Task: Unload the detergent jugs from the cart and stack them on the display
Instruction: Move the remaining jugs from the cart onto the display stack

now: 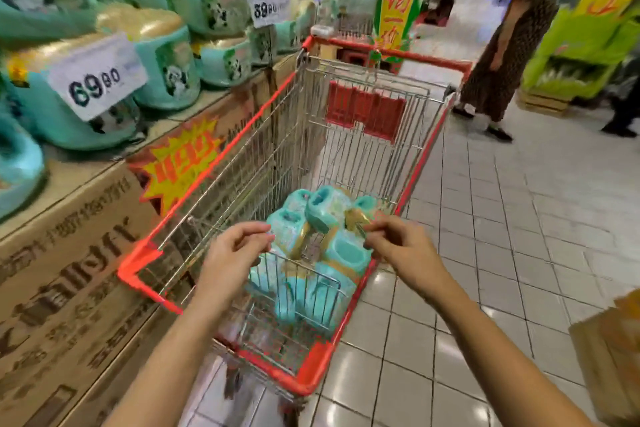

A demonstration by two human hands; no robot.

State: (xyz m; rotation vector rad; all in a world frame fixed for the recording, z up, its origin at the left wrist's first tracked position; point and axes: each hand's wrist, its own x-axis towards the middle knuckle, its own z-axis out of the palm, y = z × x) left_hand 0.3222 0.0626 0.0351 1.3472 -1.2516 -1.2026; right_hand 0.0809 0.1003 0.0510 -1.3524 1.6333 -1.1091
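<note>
1. Teal detergent jugs (311, 239) lie heaped at the 6 o'clock end of the cart (427, 163), their gold necks pointing different ways. The far end of the basket shows only wire.
2. The left hand (235, 250) reaches in from 8 o'clock with its fingers curled and their tips at the edge of a jug. The right hand (401, 246) comes from 4 o'clock, fingers curled against a gold neck (356, 220). Blur hides whether either hand has closed on a grip, so I cannot tell.
3. The step in hand looks like taking hold of the topmost jugs. Hooking the fingers through a moulded handle is likely safer than pinching a cap, since full jugs are probably heavy and slick.
4. Lifting straight up should clear the wire flap at the basket's 6 o'clock end before any sideways swing.
5. The display (69, 204) runs along 9 to 10 o'clock, just beside the cart: cardboard cases topped with matching jugs (166, 69). Each new jug wants a flat seat, with its label facing the aisle like its neighbours.
6. A passer-by (509, 45) stands at 1 o'clock, apart from the cart, so swinging leftward keeps the load away from them.
</note>
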